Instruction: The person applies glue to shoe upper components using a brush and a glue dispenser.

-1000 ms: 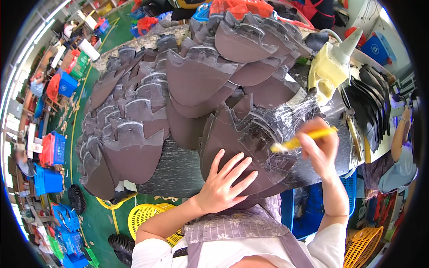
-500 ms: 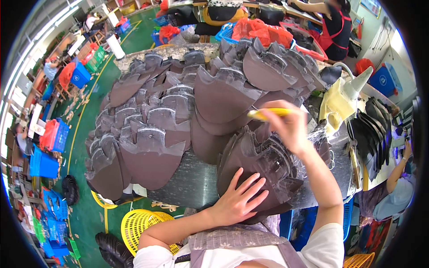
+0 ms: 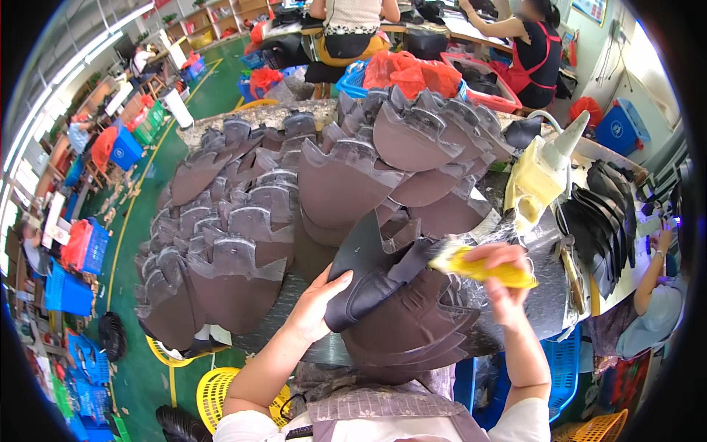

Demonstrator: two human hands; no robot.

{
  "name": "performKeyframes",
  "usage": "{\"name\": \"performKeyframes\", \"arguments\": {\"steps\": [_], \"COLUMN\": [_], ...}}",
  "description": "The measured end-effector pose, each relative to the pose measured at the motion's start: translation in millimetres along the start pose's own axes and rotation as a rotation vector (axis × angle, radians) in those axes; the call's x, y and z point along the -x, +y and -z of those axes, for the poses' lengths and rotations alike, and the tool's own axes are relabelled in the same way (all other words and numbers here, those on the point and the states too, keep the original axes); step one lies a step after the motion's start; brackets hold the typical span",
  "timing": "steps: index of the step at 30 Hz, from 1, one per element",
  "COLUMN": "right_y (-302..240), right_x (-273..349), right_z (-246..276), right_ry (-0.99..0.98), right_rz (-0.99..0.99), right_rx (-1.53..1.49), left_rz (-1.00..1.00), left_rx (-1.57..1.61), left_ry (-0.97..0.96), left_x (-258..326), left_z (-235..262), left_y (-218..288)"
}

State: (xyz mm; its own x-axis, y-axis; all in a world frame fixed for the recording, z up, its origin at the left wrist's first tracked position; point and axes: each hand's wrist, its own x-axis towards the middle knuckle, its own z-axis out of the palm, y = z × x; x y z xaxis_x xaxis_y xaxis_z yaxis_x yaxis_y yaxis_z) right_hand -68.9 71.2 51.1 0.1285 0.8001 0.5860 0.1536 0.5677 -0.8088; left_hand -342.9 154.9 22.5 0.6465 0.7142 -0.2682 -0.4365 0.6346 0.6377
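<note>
My left hand (image 3: 313,306) grips the left edge of a black leather shoe upper (image 3: 368,276), thumb on top, the fingers partly hidden beneath. The piece is tilted up, its smooth dark face showing. In my right hand (image 3: 509,287) is a yellow-handled brush (image 3: 475,271), its pale bristle end against the upper's right end. Below lies a stack of matching uppers (image 3: 409,317), brown side up. More brown-backed uppers (image 3: 342,177) overlap in rows to the left and beyond.
A cream pot (image 3: 526,180) with a grey cone stands at right, beside a fan of black pieces (image 3: 600,221). A yellow basket (image 3: 213,394) sits below the bench's near edge, a blue crate (image 3: 563,372) at lower right. Co-workers sit beyond and at right.
My left hand lay flat on the near stack; now it holds up an upper with its black side showing. My right hand has brought the brush nearer and to the right.
</note>
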Motion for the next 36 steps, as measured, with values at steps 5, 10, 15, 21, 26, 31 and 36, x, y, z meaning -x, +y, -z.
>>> {"name": "performKeyframes", "arguments": {"steps": [5, 10, 15, 21, 26, 31, 36], "right_y": [29.0, 38.5, 74.5, 52.9, 15.8, 44.3, 51.1], "right_x": [-3.2, -14.7, -31.7, 3.2, -1.6, -36.6, -8.2], "right_z": [20.4, 117.2, 148.1, 136.5, 34.3, 35.0, 4.8], "right_ry": [0.036, 0.551, 0.28, 0.583, 0.003, -0.012, -0.11], "right_rz": [-0.122, -0.064, -0.076, -0.343, -0.335, -0.348, -0.37], "right_rx": [0.129, 0.843, 1.307, 0.425, -0.057, -0.165, -0.145], "left_rz": [-0.092, -0.778, -0.981, -0.85, -0.714, -0.786, -0.801], "left_rx": [-0.106, -0.816, -1.789, -1.884, -1.946, -1.904, -1.891], "left_ry": [0.148, 0.127, -0.086, -0.428, -0.439, -0.415, -0.389], "left_x": [8.2, -12.8, -117.0, -19.7, 16.3, 10.4, 13.4], "left_z": [-5.8, -38.1, -30.7, -39.2, -26.5, -22.6, -18.9], "left_y": [-0.5, 59.6, 54.4, -14.3, -54.1, -55.2, -54.6]}}
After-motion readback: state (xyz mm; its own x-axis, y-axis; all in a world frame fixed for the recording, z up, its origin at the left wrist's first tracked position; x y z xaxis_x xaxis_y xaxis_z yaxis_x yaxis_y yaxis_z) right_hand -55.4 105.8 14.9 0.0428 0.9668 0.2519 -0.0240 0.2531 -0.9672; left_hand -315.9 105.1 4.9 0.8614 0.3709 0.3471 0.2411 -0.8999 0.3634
